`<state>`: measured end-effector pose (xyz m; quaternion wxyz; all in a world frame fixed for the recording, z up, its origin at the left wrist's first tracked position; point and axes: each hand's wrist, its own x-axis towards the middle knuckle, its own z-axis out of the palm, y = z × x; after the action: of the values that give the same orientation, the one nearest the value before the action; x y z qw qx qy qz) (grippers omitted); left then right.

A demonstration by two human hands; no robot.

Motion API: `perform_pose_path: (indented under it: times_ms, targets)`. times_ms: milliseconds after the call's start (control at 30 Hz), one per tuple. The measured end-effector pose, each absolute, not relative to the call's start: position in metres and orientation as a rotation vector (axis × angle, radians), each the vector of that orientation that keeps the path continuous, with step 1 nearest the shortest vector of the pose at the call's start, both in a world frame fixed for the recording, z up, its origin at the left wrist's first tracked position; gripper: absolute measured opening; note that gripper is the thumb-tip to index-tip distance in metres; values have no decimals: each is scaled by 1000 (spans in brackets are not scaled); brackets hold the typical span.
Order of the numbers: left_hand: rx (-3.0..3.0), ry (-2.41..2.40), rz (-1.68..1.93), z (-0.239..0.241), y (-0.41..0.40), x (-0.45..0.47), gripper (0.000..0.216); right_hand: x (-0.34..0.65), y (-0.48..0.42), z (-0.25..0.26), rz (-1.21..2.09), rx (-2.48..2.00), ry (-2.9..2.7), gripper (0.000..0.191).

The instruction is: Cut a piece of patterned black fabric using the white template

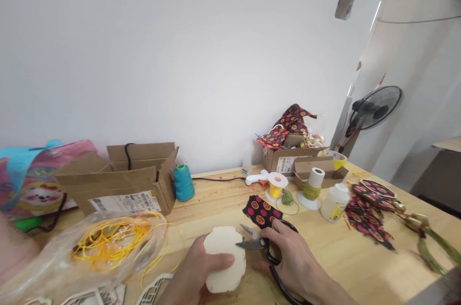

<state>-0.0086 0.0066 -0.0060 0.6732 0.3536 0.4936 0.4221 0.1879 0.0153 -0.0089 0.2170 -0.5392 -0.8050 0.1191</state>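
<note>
My left hand (205,266) is closed around a cream, scallop-edged flat piece (225,259), its thumb lying across the face. In my right hand (288,257) is a pair of black-handled scissors (255,244), blades parted and pointing left at the piece's right edge. I cannot tell whether the blades touch it. Just beyond the scissors lies a scrap of dark patterned fabric (262,210) with red and orange round motifs. Part of the scissors' handles is hidden by my right fingers.
At left are a plastic bag of yellow cord (115,242), an open cardboard box (126,185) and a teal thread cone (184,183). Toward the right stand a glue bottle (335,201), a yellow cord spool (276,186), a white glue gun (258,177) and patterned fabric pieces (370,218).
</note>
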Motion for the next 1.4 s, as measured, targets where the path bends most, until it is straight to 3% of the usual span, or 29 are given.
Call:
perform_pose_path:
  times_ms: [333,667,900,1400]
  targets:
    - [812,1073,903,7,1,-7,34,189,15,-10,318,-1516,-2223,25]
    - [828,1138,918,-4,6,-10,50,189,15,-10,331,-1515,-2227,26]
    - [823,1065,898,5,2,-9,40,189,15,-10,342,-1515,-2219,26]
    - [776,1079,926,6,3,-8,44,190,16,-9,366,-1534,-2229,28]
